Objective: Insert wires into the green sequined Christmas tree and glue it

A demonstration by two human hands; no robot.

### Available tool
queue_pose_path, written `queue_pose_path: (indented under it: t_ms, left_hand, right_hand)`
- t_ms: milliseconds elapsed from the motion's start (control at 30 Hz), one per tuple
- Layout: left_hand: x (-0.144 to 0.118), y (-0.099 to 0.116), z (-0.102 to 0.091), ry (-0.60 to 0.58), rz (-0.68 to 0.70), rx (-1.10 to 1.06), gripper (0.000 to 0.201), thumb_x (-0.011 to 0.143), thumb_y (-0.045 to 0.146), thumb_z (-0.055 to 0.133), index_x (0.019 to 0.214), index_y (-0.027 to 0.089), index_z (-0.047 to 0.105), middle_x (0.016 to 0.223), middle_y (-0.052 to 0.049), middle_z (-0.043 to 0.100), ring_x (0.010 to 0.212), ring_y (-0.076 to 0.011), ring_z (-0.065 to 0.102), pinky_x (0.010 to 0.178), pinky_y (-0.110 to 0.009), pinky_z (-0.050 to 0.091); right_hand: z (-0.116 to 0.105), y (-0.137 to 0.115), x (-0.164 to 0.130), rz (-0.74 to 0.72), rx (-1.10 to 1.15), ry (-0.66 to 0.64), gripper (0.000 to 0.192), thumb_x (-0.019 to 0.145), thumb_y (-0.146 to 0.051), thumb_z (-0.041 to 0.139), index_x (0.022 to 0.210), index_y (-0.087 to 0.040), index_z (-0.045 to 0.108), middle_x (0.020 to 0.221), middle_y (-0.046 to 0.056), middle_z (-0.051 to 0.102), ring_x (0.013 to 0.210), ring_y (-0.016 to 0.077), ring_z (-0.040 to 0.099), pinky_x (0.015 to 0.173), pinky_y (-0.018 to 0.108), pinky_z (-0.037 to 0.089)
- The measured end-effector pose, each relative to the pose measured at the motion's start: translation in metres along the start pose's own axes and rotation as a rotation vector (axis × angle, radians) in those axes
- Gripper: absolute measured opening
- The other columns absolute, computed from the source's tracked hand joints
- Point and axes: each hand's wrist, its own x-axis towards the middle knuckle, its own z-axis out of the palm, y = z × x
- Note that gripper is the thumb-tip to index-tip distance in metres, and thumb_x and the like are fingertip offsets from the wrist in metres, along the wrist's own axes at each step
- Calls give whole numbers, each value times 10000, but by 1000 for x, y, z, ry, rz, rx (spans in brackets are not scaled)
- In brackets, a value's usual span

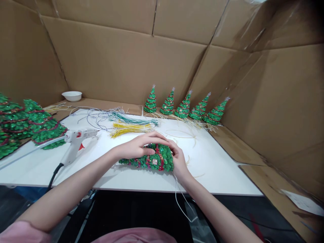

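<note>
A green sequin Christmas tree (149, 160) with red trim lies on its side on the white board (217, 162) near its front edge. My left hand (138, 146) rests over the tree's top side, fingers curled on it. My right hand (178, 160) grips the tree's wide base end at the right. A thin white wire (181, 199) hangs from the base down past the board's edge.
A white glue gun (74, 141) stands left of my hands, its black cord trailing off the board. Yellow (131, 130) and green wire bundles (134, 119) lie behind. Several finished trees (183, 106) line the back; more trees (30, 125) pile at left. A white bowl (72, 96) sits far left. Cardboard walls surround.
</note>
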Motion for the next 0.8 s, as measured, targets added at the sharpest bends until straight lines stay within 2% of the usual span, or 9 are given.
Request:
queue_pose_path:
  t_ms: [200, 400, 567, 667, 800]
  left_hand:
    - [0, 0, -1, -17, 0, -8, 497, 928, 575, 390, 1327, 308, 520, 1341, -83, 502, 1263, -259, 437, 1088, -460, 303]
    - [0, 2, 1, 1, 6, -23, 491, 929, 554, 410, 1307, 273, 547, 1324, -93, 513, 1247, -262, 449, 1083, -435, 308]
    - [1, 4, 6, 65, -20, -6, 349, 931, 330, 468, 1251, 260, 589, 1282, -81, 541, 1206, -263, 476, 1057, -450, 335]
    - [2, 5, 9, 88, -22, 14, 406, 868, 164, 464, 1234, 283, 593, 1270, -61, 545, 1197, -252, 482, 1048, -460, 345]
    - [2, 6, 9, 89, -35, 18, 470, 822, 100, 456, 1236, 276, 593, 1263, -63, 541, 1197, -243, 480, 1049, -451, 344]
  right_hand:
    - [0, 0, 0, 1, -1, -1, 164, 792, -289, 630, 929, -251, 712, 1061, 55, 664, 1032, 246, 597, 901, 373, 480]
    - [0, -1, -1, 20, 14, -5, 172, 811, -289, 621, 949, -250, 715, 1111, 59, 652, 1064, 242, 592, 888, 356, 491]
    - [0, 0, -1, 3, -12, 8, 188, 831, -306, 598, 970, -250, 712, 1116, 60, 661, 1073, 240, 588, 906, 360, 482]
    - [0, 2, 0, 0, -6, 10, 182, 833, -303, 595, 960, -246, 712, 1104, 58, 670, 1062, 241, 590, 906, 369, 481]
    - [0, 4, 0, 10, 2, 9, 177, 830, -298, 594, 955, -253, 711, 1105, 51, 671, 1060, 244, 591, 910, 378, 481]
